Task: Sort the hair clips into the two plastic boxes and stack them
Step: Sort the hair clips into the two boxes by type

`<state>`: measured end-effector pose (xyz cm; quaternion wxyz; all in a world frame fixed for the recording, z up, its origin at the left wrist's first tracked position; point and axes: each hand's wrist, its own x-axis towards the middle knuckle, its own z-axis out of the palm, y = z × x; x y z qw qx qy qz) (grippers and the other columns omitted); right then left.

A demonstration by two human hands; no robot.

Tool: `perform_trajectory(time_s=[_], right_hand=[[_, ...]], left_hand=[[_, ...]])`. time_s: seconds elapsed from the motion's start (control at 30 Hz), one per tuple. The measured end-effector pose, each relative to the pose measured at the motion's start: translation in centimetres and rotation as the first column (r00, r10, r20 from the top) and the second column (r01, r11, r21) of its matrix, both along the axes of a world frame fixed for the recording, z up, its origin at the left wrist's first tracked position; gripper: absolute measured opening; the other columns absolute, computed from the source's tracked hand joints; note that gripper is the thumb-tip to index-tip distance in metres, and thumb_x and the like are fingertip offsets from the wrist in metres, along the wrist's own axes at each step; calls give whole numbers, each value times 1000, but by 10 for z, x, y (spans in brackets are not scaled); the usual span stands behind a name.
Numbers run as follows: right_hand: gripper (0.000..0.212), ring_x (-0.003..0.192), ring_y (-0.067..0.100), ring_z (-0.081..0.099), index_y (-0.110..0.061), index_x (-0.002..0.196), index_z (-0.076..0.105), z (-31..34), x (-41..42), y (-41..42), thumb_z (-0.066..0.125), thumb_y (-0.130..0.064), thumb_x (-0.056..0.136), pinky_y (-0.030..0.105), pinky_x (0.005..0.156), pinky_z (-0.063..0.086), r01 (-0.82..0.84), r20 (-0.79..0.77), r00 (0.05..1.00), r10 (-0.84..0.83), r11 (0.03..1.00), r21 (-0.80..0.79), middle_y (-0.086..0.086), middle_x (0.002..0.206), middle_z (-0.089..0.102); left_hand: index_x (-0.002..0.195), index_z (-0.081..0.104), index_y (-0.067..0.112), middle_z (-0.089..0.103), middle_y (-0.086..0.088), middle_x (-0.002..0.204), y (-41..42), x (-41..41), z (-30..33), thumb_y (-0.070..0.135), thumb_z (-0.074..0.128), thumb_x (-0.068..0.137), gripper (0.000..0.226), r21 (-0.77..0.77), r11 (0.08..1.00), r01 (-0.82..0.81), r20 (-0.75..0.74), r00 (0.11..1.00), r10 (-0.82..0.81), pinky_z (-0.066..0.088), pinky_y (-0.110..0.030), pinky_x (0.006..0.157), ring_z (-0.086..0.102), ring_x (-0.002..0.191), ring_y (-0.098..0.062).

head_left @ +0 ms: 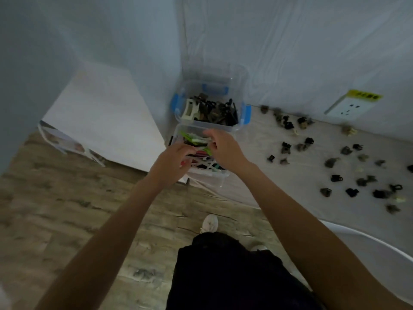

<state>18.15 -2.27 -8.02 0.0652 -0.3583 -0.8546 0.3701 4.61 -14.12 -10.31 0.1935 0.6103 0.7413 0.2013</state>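
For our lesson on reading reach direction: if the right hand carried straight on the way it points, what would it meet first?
Probably the colourful flat hair clips in the near clear plastic box; the right hand hovers just above them, though depth is unclear.

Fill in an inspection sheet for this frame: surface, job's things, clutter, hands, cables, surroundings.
Surface: pale table with a curved near edge.
Job's things: far box, blue latches, holds dark clips; near box holds colourful clips; loose clips are scattered to the right.
Clutter: nothing seen.
Hands: left hand and right hand are over the near box, fingers curled at its clips; grip too blurred to judge.
Cables: nothing seen.
Surroundings: wall socket under a yellow label, wood-look floor, white cabinet.
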Motion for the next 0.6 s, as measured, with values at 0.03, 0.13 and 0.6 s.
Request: perform_trajectory(time_s=[0.03, 0.13, 0.6], right_hand=[[37, 121, 25, 48, -7, 127, 49, -4, -1, 0, 42, -3, 91, 31, 101, 35, -31, 25, 999, 31, 999, 22, 13, 131, 53], [39, 129, 28, 41, -7, 131, 47, -18, 0, -2, 43, -9, 92, 41, 109, 29, -199, 191, 968, 163, 963, 185, 13, 140, 45], [45, 144, 20, 16, -20, 140, 37, -22, 18, -12, 29, -37, 99, 46, 117, 6, -386, 436, 873, 219, 856, 344, -2, 151, 31]], left_hand=[[110, 61, 11, 61, -7, 115, -3, -2, 1, 13, 59, 87, 24, 40, 999, -19, -35, 999, 21, 50, -31, 84, 56, 104, -22], [108, 62, 9, 62, -8, 113, -9, -9, 1, 16, 63, 84, 25, 113, 993, -26, -149, 988, 43, 45, -33, 90, 53, 106, -25], [118, 57, 13, 58, -9, 122, -1, -10, -8, 35, 50, 80, 45, 88, 993, -77, -205, 974, 93, 47, -43, 91, 50, 115, -31]])
